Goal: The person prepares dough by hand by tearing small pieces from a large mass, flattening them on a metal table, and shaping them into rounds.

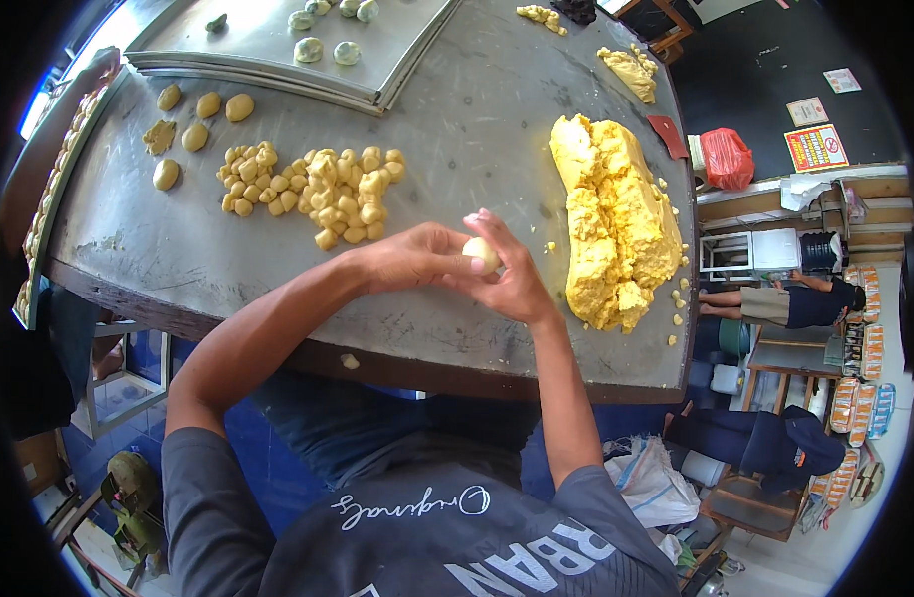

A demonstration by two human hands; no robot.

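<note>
Near the middle of the metal table, my left hand (417,261) and my right hand (509,279) meet around a pale round dough ball (482,253), with fingers closed on it from both sides. Just beyond my left hand lie piled small tan dough pieces (343,199), with a smaller cluster (248,179) beside them. Further left are several larger tan balls (194,137) and a flattened piece (159,137). To the right of my hands sits a big crumbly yellow dough mass (621,229), with crumbs along its side.
A metal tray (382,95) with speckled balls stands at the back left. A co-worker's arm (54,139) holds a long tray (27,289) of pieces at the left edge. Beyond the table's right edge are a red bag (726,159) and two people (795,303) (765,448). A red scraper (668,134) lies back right.
</note>
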